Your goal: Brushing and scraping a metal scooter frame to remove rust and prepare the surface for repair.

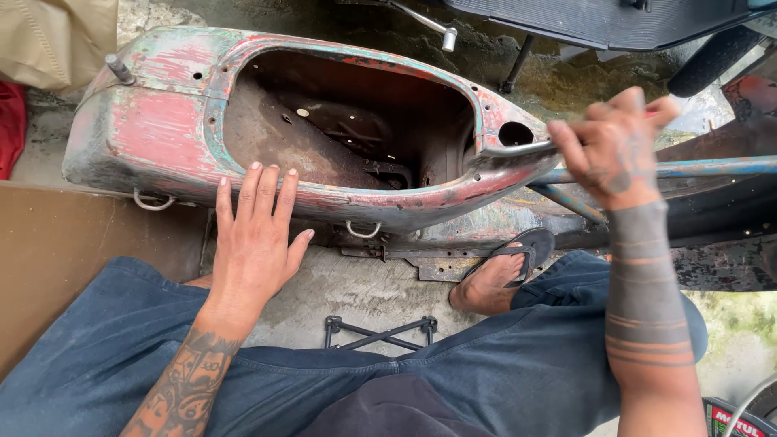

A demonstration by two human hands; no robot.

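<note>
Here the rusty, peeling red shell lies lengthwise left-right; left hand flat on it, right hand clenching its tip.

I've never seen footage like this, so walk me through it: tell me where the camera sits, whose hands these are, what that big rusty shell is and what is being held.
The single picture comes from a camera worn on a person's head, looking down at their own lap and hands. No machine is involved, only two bare, tattooed hands. The left hand lies flat, fingers spread, on the side of an old scooter body shell, rusty with worn red and green paint and a large open hollow on top. The right hand grips a thin metal bar at the shell's narrow end. Below are blue trousers, a foot in a black sandal and a concrete floor.
</note>
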